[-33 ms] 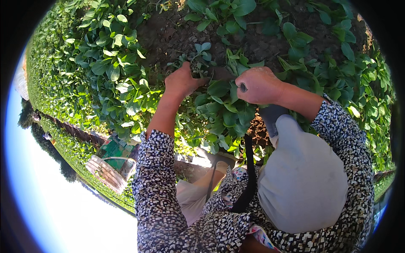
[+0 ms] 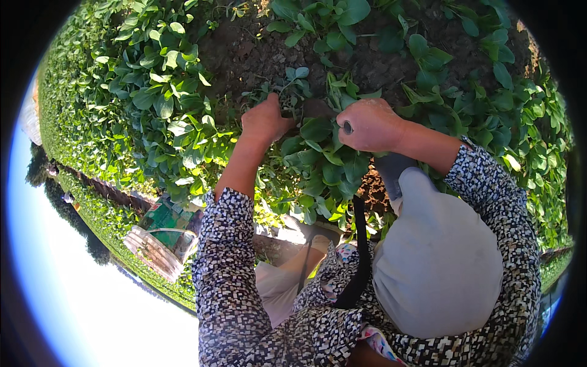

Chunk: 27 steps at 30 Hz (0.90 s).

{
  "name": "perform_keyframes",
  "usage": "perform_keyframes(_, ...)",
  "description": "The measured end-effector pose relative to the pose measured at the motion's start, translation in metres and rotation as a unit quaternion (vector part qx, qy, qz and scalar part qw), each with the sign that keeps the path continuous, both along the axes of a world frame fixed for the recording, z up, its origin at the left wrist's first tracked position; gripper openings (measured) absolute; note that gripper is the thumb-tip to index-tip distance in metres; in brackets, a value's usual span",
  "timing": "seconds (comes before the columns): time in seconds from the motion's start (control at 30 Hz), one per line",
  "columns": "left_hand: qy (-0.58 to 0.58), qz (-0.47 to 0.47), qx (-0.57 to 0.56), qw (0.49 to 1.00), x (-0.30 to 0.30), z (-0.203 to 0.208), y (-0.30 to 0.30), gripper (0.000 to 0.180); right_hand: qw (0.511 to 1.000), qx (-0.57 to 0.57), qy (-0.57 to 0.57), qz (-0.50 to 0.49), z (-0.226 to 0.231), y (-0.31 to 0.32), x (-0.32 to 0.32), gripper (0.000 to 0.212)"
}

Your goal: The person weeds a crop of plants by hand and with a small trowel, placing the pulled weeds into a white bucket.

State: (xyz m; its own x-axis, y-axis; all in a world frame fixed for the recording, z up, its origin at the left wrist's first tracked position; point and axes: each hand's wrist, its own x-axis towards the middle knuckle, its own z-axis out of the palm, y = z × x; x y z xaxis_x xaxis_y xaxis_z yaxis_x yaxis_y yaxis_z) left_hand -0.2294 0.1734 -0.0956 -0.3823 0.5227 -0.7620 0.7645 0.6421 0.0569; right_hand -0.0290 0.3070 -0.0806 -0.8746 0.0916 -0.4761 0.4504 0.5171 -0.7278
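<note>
My left hand point(image 2: 264, 125) reaches down to the soil at a small grey-green plant point(image 2: 295, 84). Its thumb and fingers close around the low stems, though the fingertips are partly hidden by leaves. My right hand point(image 2: 373, 125) is a fist around a short-handled tool point(image 2: 348, 127), whose round handle end shows beside the thumb. A dark, flat blade point(image 2: 319, 109) extends from that fist toward my left hand, low over the soil. Broad-leaved green plants point(image 2: 330, 168) stand just below the blade, between my two arms.
Dense leafy greens point(image 2: 153, 92) fill the left side, and more plants point(image 2: 434, 61) grow at the right. Dark bare soil point(image 2: 244, 49) lies beyond my hands. A dirty white bucket point(image 2: 156, 252) lies tilted at the lower left beside a green printed bag point(image 2: 168, 223).
My left thumb has drawn in toward the fingers, and the grey-green plant has shifted slightly. My right fist and the blade have moved a little to the left.
</note>
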Motion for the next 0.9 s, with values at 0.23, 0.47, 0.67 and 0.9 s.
perform_keyframes(0.23, -0.005, 0.077, 0.131, 0.988, -0.008, -0.022, -0.032, 0.028, 0.998, 0.039, 0.049, 0.031, -0.009, -0.011, 0.001, 0.015)
perform_keyframes(0.47, -0.035, 0.427, 0.271, 0.862, -0.059, -0.037, -0.053, 0.043, 1.000, 0.014, 0.014, 0.003, 0.008, 0.010, 0.002, 0.017)
perform_keyframes(0.67, 0.106, 0.203, 0.056, 0.972, -0.033, -0.016, -0.008, 0.069, 0.999, 0.025, 0.031, -0.020, 0.006, 0.015, 0.009, 0.017)
perform_keyframes(0.9, -0.008, 0.265, 0.150, 0.953, -0.081, -0.057, -0.042, 0.049, 0.998, 0.036, 0.001, 0.053, 0.011, 0.027, 0.010, 0.017)
